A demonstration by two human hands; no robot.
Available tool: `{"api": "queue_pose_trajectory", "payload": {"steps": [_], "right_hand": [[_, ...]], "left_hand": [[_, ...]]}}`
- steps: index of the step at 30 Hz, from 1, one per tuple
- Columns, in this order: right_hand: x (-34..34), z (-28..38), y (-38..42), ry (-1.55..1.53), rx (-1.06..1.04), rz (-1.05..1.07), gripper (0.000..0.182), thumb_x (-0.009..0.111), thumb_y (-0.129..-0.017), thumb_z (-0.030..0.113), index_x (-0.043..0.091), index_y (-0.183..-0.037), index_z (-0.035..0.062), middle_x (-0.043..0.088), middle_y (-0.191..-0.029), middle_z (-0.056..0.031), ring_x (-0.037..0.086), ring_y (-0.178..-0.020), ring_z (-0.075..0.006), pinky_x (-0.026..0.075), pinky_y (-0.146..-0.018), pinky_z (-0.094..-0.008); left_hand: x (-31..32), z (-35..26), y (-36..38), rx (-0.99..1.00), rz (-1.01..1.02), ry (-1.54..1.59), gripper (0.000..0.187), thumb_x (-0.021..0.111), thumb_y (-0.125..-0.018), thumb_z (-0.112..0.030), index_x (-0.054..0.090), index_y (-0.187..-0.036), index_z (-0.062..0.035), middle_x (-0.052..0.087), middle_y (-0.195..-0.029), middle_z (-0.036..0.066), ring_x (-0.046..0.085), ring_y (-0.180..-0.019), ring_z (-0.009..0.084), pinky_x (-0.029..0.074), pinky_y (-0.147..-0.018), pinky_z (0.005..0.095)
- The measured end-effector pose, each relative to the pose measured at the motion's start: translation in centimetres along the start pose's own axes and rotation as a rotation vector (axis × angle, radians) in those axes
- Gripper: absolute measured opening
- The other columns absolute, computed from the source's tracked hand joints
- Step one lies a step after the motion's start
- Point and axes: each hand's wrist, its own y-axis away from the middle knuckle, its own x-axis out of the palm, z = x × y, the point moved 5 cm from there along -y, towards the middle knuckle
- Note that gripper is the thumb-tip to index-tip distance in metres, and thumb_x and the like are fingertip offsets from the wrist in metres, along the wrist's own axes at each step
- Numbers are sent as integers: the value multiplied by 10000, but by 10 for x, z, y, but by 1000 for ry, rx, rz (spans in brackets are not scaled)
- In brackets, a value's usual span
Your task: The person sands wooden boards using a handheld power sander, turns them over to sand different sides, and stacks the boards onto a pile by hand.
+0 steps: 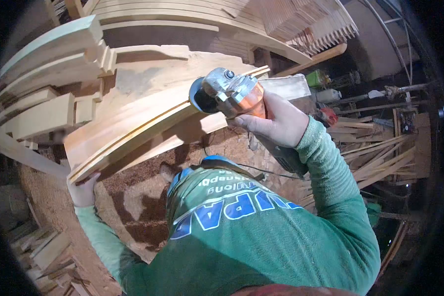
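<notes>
My right hand [283, 118] is wrapped round an angle grinder [237, 93] with an orange and metal head. Its blue-edged disc [197, 94] is right at the upper edge of a long curved wooden piece [138, 135]. The far end of that piece passes behind the grinder. At the near left end, my left hand [84, 190] grips the wood, thumb on the side facing me and the fingers mostly hidden. The piece lies along the front of a wooden workbench [148, 74].
Cut curved boards [49, 59] are stacked at the left of the bench. Slatted wood panels [182, 10] stand behind. Offcuts [49, 246] lie at lower left, long strips [380, 158] at right. Sawdust [133, 197] covers the floor, and a dark cord [276, 173] runs near my body.
</notes>
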Motion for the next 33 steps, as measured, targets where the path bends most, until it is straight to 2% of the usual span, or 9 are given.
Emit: {"api": "queue_pose_trajectory", "payload": {"steps": [6, 13, 16, 21, 25, 26, 29, 31, 33], "right_hand": [[-45, -47, 7, -64, 194, 23, 543, 719, -951, 247, 527, -1381, -22, 634, -1272, -92, 586, -1147, -149, 462, -1027, -322], [-88, -80, 15, -39, 140, -115, 542, 729, -932, 299, 552, -1343, -7, 666, -1211, -105, 621, -1107, -179, 484, -1005, -340], [-108, -102, 15, 7, 196, -124, 569, 728, -929, 341, 550, -1349, 2, 663, -1222, -108, 621, -1109, -185, 482, -1011, -345], [-130, -115, 19, -11, 306, -92, 567, 711, -934, 398, 574, -1340, 26, 677, -1158, -88, 624, -1055, -181, 488, -963, -340], [-150, -149, 38, -70, 391, -288, 526, 710, -927, 398, 629, -1286, 23, 689, -1109, -71, 634, -1001, -168, 487, -934, -324], [-151, -158, 40, 17, 174, -370, 427, 712, -950, 335, 642, -1228, 18, 642, -1007, 1, 562, -870, -68, 478, -791, -250], [-133, -200, 72, -378, 237, -576, 426, 702, -957, 322, 647, -1237, 5, 666, -1035, 2, 579, -902, -84, 468, -819, -252], [-128, -228, 88, -271, 325, -641, 442, 724, -920, 322, 664, -1220, 3, 689, -1028, -34, 618, -894, -114, 494, -798, -287], [-114, -242, 93, -311, 276, -693, 429, 718, -927, 319, 667, -1208, -1, 681, -1017, -20, 612, -848, -111, 494, -752, -297]], "left_hand": [[-5, 13, 3, -49, -58, 1, 352, 806, -732, 59, 652, -1046, 15, 680, -942, 38, 638, -905, 134, 524, -831, 294], [-9, 30, 8, -20, -207, 64, 392, 775, -741, 90, 636, -1100, 18, 665, -975, 40, 633, -918, 138, 520, -861, 294], [-16, 45, 3, -78, -56, -5, 451, 769, -746, 95, 616, -1163, 19, 653, -1011, 43, 626, -921, 142, 517, -867, 291], [-24, 62, 4, -94, -109, 53, 514, 781, -750, 88, 590, -1223, 24, 645, -1060, 51, 625, -945, 147, 518, -874, 294], [-30, 73, 6, -74, -212, -26, 537, 805, -757, 64, 586, -1246, 27, 656, -1092, 73, 640, -1011, 165, 521, -907, 299], [-29, 73, 3, -57, -177, -11, 514, 811, -776, 25, 595, -1243, 26, 661, -1098, 75, 642, -1024, 171, 519, -923, 308], [-29, 59, 6, 48, -141, -8, 423, 799, -846, -93, 627, -1214, 25, 674, -1112, 77, 645, -1045, 180, 508, -961, 327], [-36, 15, 13, 203, -212, -101, 338, 752, -912, -171, 658, -1173, 23, 681, -1115, 71, 646, -1032, 178, 496, -971, 331], [-46, -9, 11, 79, -221, -22, 272, 652, -989, -225, 694, -1096, 22, 696, -1077, 61, 646, -1015, 166, 481, -969, 320]]}}
